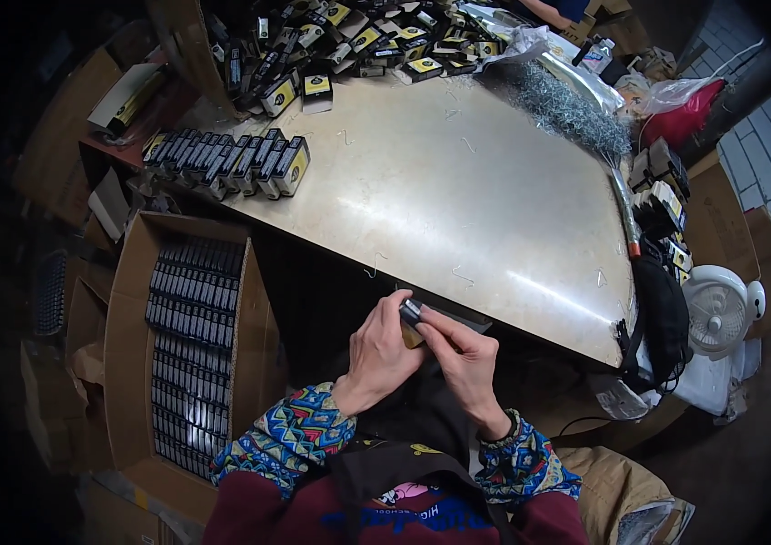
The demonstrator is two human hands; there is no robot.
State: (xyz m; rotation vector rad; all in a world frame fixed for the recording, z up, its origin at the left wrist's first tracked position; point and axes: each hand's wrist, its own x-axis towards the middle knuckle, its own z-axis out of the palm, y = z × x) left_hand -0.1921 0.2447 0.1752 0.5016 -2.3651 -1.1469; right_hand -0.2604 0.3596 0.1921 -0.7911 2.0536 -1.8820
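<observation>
In front of my chest, just off the table's near edge, both hands are closed round one small black and yellow box (412,312). My left hand (380,348) wraps its left side, fingers at the top. From the right, the thumb and fingers of my right hand (464,356) pinch its upper end. My fingers cover much of the box, so I cannot tell whether its flap is tucked in. A few thin bent wire pieces (464,275) lie on the table (422,182) close to my hands.
At the table's left edge stands a row of similar boxes (263,165). Loose boxes (363,41) are heaped at the back, beside a pile of wire pieces (567,104). An open carton (245,309) with packed rows sits left. A white fan (717,309) is at right.
</observation>
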